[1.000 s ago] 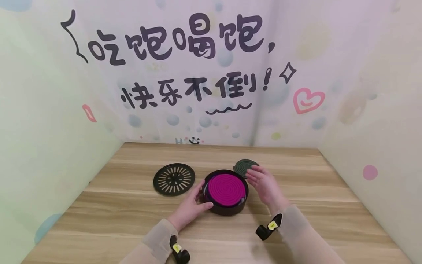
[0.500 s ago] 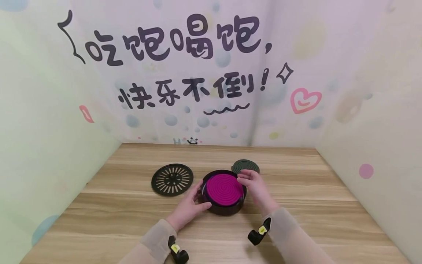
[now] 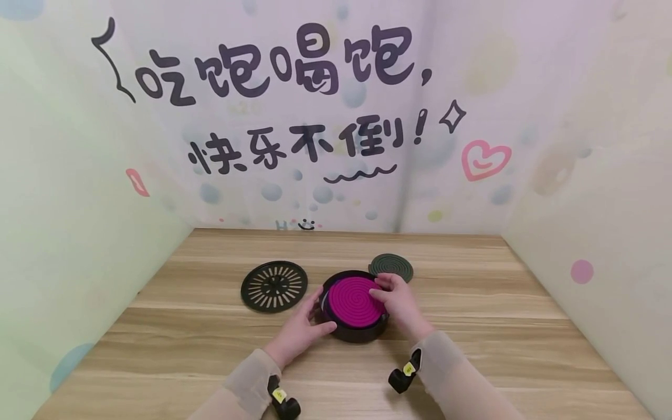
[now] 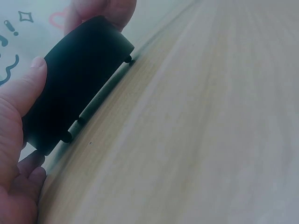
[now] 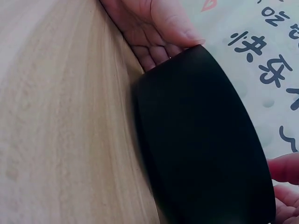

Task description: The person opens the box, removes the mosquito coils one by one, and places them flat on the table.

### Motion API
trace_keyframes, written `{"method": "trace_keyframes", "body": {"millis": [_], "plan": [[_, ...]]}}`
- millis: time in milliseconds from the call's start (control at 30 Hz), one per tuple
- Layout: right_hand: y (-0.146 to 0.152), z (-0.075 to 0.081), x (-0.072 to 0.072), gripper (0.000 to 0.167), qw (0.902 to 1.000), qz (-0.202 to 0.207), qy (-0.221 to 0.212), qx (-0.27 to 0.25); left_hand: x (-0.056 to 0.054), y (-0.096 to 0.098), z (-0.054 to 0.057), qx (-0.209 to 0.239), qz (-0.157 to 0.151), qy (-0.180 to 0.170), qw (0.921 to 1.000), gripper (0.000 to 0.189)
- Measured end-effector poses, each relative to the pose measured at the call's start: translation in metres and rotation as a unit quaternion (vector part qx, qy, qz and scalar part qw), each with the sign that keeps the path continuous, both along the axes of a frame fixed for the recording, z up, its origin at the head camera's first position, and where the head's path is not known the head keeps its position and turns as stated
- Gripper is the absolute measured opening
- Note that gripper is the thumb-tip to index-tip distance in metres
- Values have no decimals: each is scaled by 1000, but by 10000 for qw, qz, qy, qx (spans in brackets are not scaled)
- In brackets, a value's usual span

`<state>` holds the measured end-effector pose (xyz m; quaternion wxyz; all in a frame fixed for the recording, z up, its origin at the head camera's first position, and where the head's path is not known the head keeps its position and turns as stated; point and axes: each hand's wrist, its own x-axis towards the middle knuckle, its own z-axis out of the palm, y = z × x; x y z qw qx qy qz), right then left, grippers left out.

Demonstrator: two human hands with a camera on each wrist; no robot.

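A magenta mosquito coil (image 3: 354,302) sits in the mouth of a round black mosquito coil holder (image 3: 358,335) on the table. My left hand (image 3: 299,333) grips the holder's left side, thumb at the front and fingers round the back. At the right side, my right hand (image 3: 401,300) reaches over the rim, with fingertips on the coil's right edge. In the right wrist view the black wall (image 5: 201,140) hides much of the right hand. A green mosquito coil (image 3: 391,266) lies behind the holder, and a black slotted lid (image 3: 274,286) lies to its left.
The wood-grain table (image 3: 472,309) is bounded by a printed back wall (image 3: 336,204) and pale side walls. A black wrist camera (image 3: 403,379) hangs below the right sleeve, another (image 3: 286,405) below the left.
My right hand has moved left and inward, from beside the holder to over its rim and onto the magenta coil. The left hand keeps its grip on the holder.
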<state>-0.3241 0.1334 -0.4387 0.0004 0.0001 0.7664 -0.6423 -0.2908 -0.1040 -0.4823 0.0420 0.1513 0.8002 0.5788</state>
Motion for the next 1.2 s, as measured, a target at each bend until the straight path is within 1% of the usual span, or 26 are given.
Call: {"method": "trace_keyframes", "body": {"millis": [300,467,667,900,1000,1200], "plan": [[2,-3,0,47,9999,-38,120,-36,0,2,1,-14,-2,32,10000,89],[1,-3,1,49,9997,-56,209,-87,0,2,1,-56,-10,45,10000,89],[-1,-1,2,51,9997,-93,200,-122,0,3,2,-7,-27,5,10000,90],[-4,5,5,55,9997,-67,199,81,2,1,3,69,16,1,10000,88],[-5,7,6,54,9994,-79,286,180,3,0,4,67,16,-30,10000,89],[-6,10,6,51,9993,-118,310,191,3,1,4,45,24,-76,10000,89]]}}
